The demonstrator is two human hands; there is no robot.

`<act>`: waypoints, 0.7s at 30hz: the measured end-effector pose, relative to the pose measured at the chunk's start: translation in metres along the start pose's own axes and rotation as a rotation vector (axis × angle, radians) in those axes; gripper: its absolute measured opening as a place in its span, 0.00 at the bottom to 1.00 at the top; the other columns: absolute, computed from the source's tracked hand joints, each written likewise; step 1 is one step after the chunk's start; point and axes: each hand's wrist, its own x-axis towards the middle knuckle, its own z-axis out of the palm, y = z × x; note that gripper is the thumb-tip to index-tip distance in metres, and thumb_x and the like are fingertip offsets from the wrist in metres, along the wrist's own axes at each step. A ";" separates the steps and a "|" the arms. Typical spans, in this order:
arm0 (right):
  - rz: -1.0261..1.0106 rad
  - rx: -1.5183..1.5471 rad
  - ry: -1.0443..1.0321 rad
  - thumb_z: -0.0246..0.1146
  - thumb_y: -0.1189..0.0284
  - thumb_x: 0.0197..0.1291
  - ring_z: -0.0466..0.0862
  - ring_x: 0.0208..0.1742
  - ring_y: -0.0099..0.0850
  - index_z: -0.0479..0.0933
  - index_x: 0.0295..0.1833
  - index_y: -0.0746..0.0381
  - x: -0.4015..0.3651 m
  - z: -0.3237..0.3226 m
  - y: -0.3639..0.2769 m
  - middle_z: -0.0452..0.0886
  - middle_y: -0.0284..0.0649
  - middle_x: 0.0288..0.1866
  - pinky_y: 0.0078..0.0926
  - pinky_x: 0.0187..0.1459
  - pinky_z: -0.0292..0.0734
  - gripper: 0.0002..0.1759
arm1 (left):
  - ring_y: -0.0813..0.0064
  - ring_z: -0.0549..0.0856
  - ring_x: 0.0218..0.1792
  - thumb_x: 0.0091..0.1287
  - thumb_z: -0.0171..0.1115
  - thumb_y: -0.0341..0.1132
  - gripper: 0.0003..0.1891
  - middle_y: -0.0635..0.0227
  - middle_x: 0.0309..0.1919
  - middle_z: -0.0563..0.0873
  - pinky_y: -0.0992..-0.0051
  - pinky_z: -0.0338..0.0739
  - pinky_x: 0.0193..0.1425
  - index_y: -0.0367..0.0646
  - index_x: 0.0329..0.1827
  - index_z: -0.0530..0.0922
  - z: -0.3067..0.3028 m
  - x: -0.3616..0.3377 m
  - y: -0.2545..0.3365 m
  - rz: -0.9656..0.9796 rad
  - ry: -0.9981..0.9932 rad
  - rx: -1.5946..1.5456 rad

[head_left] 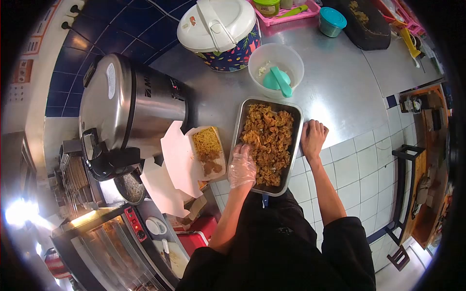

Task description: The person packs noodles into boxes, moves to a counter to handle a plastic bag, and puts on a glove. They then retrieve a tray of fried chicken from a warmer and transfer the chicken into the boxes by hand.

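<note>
A steel tray (297, 160) full of crispy fried chicken pieces (272, 140) sits at the front edge of the counter. My left hand (241, 167), in a clear plastic glove, reaches over the tray's left side. Its fingers are closed at the chicken, partly sunk among the pieces. Bare and loosely curled, my right hand (313, 138) rests on the counter edge just right of the tray, with nothing visible in it. An open white paper box (180, 157) stands left of the tray, holding yellow noodles (207, 142) and some brown food pieces (212, 168).
Behind the tray stands a translucent tub (257, 60) with a teal scoop (279, 80). A large steel cooker (141, 102) and a patterned rice container (230, 48) are at the back left. A lidded teal bowl (332, 24) and pink basket (291, 14) sit farther back. A glass display warmer (111, 252) is at lower left.
</note>
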 end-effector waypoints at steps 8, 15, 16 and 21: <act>-0.005 0.018 0.010 0.60 0.73 0.63 0.77 0.42 0.42 0.74 0.36 0.64 -0.001 0.002 0.003 0.77 0.44 0.35 0.43 0.54 0.67 0.05 | 0.48 0.85 0.48 0.66 0.66 0.36 0.12 0.52 0.42 0.84 0.54 0.80 0.48 0.43 0.49 0.79 0.015 0.014 -0.011 -0.592 -0.144 -0.500; 0.001 0.037 0.005 0.60 0.73 0.63 0.77 0.41 0.43 0.74 0.36 0.64 0.001 -0.002 0.001 0.77 0.45 0.34 0.43 0.54 0.67 0.06 | 0.52 0.87 0.39 0.66 0.69 0.41 0.14 0.53 0.41 0.86 0.58 0.80 0.43 0.47 0.51 0.82 -0.019 -0.004 -0.005 -0.272 -0.124 -0.266; 0.002 0.036 0.004 0.60 0.73 0.63 0.77 0.41 0.43 0.74 0.36 0.64 0.002 -0.003 0.001 0.77 0.45 0.34 0.43 0.54 0.67 0.06 | 0.56 0.87 0.38 0.66 0.70 0.40 0.15 0.54 0.40 0.87 0.58 0.80 0.43 0.45 0.52 0.82 -0.013 -0.011 -0.013 -0.335 -0.129 -0.302; 0.010 0.020 -0.003 0.60 0.73 0.63 0.77 0.42 0.43 0.73 0.35 0.64 0.001 -0.001 0.001 0.77 0.44 0.35 0.43 0.53 0.67 0.06 | 0.73 0.85 0.31 0.67 0.71 0.36 0.13 0.65 0.34 0.86 0.68 0.81 0.32 0.41 0.51 0.82 -0.013 -0.020 -0.008 -0.506 -0.054 -0.637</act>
